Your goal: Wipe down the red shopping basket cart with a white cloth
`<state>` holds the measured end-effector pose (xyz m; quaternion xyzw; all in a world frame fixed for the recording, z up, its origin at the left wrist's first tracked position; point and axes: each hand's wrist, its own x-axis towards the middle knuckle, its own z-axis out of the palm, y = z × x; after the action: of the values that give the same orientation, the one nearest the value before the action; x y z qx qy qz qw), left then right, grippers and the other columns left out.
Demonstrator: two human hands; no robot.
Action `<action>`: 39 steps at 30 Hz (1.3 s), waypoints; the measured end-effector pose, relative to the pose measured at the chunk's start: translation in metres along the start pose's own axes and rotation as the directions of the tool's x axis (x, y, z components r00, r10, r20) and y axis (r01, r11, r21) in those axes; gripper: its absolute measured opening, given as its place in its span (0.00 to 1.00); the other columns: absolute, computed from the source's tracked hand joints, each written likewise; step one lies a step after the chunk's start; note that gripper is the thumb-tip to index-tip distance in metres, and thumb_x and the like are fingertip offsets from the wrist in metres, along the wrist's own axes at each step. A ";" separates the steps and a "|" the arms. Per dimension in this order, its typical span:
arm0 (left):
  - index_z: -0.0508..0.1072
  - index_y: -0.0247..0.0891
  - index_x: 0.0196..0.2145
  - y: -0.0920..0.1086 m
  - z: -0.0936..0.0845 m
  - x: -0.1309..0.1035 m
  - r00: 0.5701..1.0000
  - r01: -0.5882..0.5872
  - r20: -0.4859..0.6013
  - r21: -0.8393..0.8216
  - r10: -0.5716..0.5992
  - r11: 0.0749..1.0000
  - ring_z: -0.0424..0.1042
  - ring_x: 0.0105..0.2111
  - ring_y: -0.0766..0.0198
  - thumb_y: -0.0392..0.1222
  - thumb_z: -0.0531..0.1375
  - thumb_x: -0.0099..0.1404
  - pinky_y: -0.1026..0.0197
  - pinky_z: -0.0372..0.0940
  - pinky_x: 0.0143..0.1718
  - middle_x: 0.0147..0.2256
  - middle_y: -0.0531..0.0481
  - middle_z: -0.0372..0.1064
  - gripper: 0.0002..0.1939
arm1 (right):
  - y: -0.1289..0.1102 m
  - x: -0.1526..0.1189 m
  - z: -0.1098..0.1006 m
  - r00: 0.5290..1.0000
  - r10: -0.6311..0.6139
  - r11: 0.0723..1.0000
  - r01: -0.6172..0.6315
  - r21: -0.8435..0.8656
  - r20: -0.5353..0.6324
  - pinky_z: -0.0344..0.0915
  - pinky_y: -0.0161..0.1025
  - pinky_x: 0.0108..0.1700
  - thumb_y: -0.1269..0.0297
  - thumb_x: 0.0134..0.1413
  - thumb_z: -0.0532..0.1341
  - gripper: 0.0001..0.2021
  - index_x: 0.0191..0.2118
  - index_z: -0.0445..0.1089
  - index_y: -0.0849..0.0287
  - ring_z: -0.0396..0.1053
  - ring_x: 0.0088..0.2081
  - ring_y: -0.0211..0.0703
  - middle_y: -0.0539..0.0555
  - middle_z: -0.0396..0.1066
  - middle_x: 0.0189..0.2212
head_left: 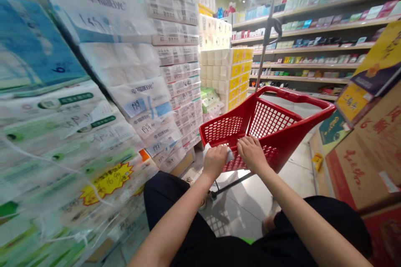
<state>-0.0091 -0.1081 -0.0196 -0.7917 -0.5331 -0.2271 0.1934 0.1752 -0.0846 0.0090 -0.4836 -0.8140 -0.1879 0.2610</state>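
Observation:
A red plastic shopping cart [291, 133] with perforated basket walls stands in front of my knees, turned at an angle, its handle toward the far right. My left hand [216, 160] is closed around a white cloth or tissue [230, 155] at the near edge of the basket. Parts of the white piece stick out on both sides of my fist. My right hand [252, 152] lies just to the right, its fingers curled over the same near rim. The undersides of both hands' fingers are hidden.
Tall stacks of wrapped tissue packs [131, 91] rise close on the left, with yellow-sided packs [239, 77] beyond. Cardboard boxes [369, 162] line the right side. A metal pole [267, 29] stands behind the cart, before stocked shelves [300, 48]. Tiled floor [238, 204] lies below.

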 end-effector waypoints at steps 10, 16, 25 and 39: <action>0.64 0.38 0.52 -0.005 0.000 0.003 0.951 -0.286 0.049 -0.222 0.304 0.932 0.69 0.44 0.59 0.46 0.48 0.72 0.55 0.62 0.48 0.41 0.45 0.70 0.15 | 0.035 -0.015 -0.004 0.996 -0.009 0.993 -0.001 0.116 0.086 0.49 0.43 0.51 0.61 0.67 0.43 0.16 0.35 0.67 0.54 0.60 0.40 0.43 0.52 0.69 0.34; 0.66 0.42 0.53 -0.045 0.002 0.003 0.880 -0.426 0.054 -0.348 0.472 0.835 0.63 0.53 0.60 0.43 0.51 0.71 0.52 0.54 0.61 0.51 0.45 0.67 0.15 | 0.049 -0.024 -0.007 0.997 0.014 0.980 -0.029 0.199 0.075 0.50 0.43 0.50 0.61 0.67 0.43 0.17 0.33 0.66 0.55 0.60 0.38 0.42 0.51 0.68 0.32; 0.70 0.42 0.48 -0.072 0.008 0.025 0.927 -0.286 0.129 -0.364 0.352 0.886 0.62 0.54 0.62 0.40 0.45 0.73 0.51 0.51 0.64 0.49 0.49 0.68 0.16 | 0.048 -0.023 -0.003 0.998 0.030 0.979 -0.042 0.199 0.060 0.49 0.44 0.50 0.62 0.66 0.44 0.16 0.33 0.66 0.54 0.60 0.38 0.43 0.51 0.69 0.33; 0.67 0.35 0.43 0.051 0.010 0.013 1.000 0.014 0.020 -0.089 -0.012 0.996 0.66 0.41 0.53 0.46 0.49 0.71 0.48 0.61 0.47 0.40 0.41 0.67 0.13 | 0.035 -0.013 0.003 0.997 0.014 1.000 -0.015 0.008 0.070 0.48 0.45 0.51 0.61 0.68 0.43 0.17 0.37 0.67 0.55 0.59 0.40 0.45 0.54 0.68 0.35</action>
<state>0.0441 -0.1106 -0.0236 -0.7983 -0.5295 -0.2440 0.1513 0.2107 -0.0758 0.0009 -0.4948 -0.8199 -0.1655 0.2358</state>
